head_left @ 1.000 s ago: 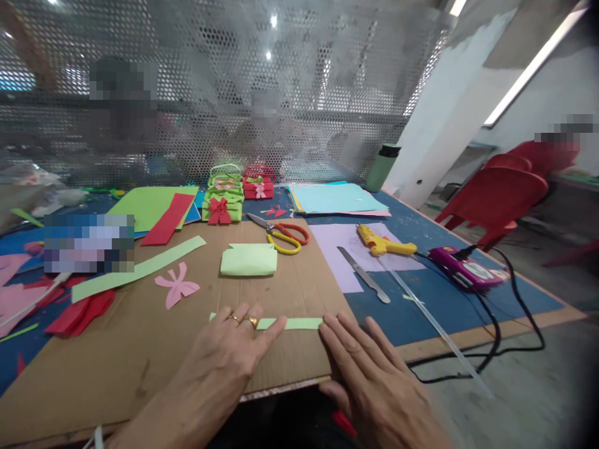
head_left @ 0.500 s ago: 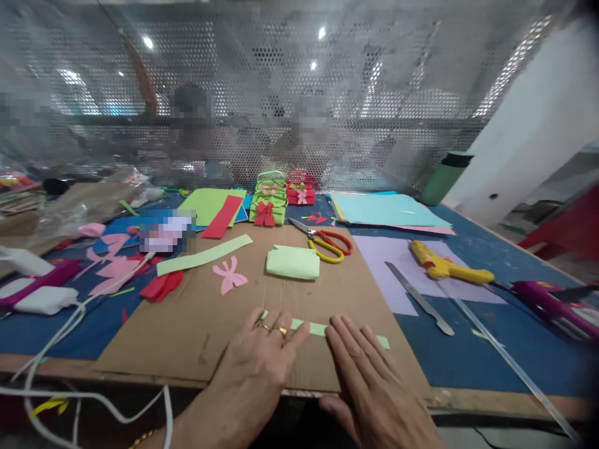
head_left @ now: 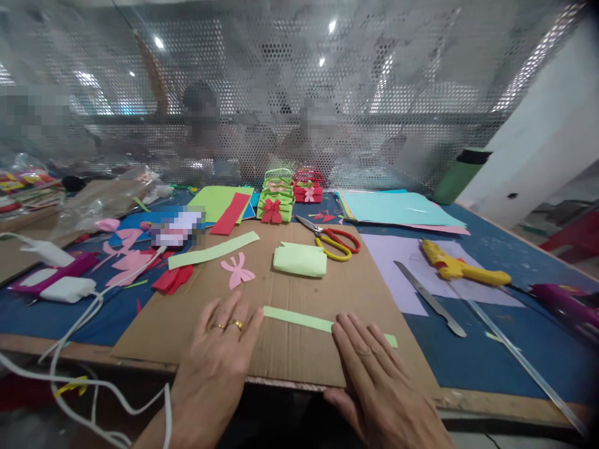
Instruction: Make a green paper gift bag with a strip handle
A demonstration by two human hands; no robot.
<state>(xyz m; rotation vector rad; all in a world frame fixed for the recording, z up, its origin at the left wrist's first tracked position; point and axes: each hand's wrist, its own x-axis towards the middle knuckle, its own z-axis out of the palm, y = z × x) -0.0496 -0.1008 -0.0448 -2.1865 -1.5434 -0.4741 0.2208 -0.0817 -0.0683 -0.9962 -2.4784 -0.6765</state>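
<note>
My left hand [head_left: 218,352] lies flat on the brown cardboard sheet [head_left: 299,296], fingers spread, just left of a narrow light green paper strip [head_left: 299,318]. Two gold rings show on its fingers. My right hand [head_left: 379,380] rests flat with its fingertips on the right part of that strip, pressing it to the cardboard. Farther back on the cardboard sit a folded light green paper [head_left: 300,259], a pink paper bow [head_left: 238,270] and a longer green strip [head_left: 213,250].
Red-and-yellow scissors [head_left: 334,240], a yellow glue gun [head_left: 456,267], a metal blade [head_left: 430,299] and a clear ruler [head_left: 515,358] lie to the right. Small green and red paper bags [head_left: 281,199] stand at the back. White cables [head_left: 93,349] trail left. People sit behind a perforated screen.
The view swung left. My left hand slid left off the green strip and spread flat on the cardboard. My right hand stays on the strip's right end.
</note>
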